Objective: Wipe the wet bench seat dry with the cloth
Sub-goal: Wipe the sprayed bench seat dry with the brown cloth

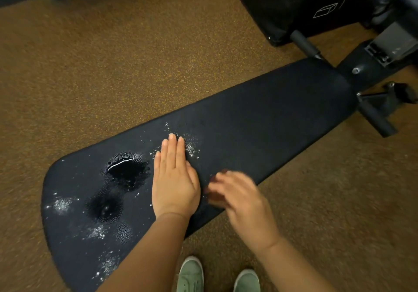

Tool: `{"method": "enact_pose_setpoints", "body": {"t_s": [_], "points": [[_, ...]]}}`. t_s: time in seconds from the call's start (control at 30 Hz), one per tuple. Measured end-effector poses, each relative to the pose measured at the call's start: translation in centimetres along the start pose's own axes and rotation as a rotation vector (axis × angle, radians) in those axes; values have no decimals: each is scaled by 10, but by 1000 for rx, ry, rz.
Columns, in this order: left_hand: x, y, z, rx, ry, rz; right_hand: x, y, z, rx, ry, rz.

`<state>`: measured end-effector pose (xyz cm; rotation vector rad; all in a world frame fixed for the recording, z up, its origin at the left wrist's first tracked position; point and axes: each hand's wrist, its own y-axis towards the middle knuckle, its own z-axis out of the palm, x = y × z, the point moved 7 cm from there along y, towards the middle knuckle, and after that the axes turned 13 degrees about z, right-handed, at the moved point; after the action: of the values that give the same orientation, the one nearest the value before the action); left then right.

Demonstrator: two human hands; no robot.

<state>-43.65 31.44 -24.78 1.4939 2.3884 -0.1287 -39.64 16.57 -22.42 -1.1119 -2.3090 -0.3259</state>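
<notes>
Two green shoes point(218, 276) stand on the brown floor point(113, 65) at the bottom, just beside the near edge of the bench point(260, 120). The bench seat is long, dark and padded. The left hand point(175, 176) lies flat on it, palm down, with its fingers straight and close together; it holds nothing. Just to the left of that hand sits a shiny puddle point(127, 170), and a second wet patch point(105, 208) lies nearer the seat's end, with little bright drops scattered around. The right hand point(239, 198) is over the near edge of the seat and is blurry. Its fingers look curled, but I cannot tell whether its grip holds anything. No cloth can be made out.
</notes>
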Motion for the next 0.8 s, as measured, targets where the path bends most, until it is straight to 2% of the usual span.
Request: {"method": "enact_pose_setpoints", "body": {"t_s": [0.07,0.13,0.23,0.33,0.43,0.5,0.57,0.67,0.73,0.8], "points": [[0,0,0,1,2,4,1,-30,-1,84,-9,-118],[-1,0,0,2,6,10,-20,-33,-23,77,-61,-135],[-1,-1,-1,-1,10,9,-54,6,-50,-58,-131,72],[0,-1,1,3,10,12,-36,36,-35,-149,-62,233],[1,-1,1,14,2,20,0,5,-1,-28,-28,62],[1,-1,0,17,2,23,2,-24,-5,69,-50,-98],[0,-1,0,23,6,27,-17,-22,-26,102,-121,-151],[1,-2,0,26,-6,23,-46,24,-51,-29,-148,64],[1,-2,0,25,-5,22,-43,46,-47,-122,-111,209],[2,-1,1,28,-5,24,-23,46,-29,-138,-35,241]]}}
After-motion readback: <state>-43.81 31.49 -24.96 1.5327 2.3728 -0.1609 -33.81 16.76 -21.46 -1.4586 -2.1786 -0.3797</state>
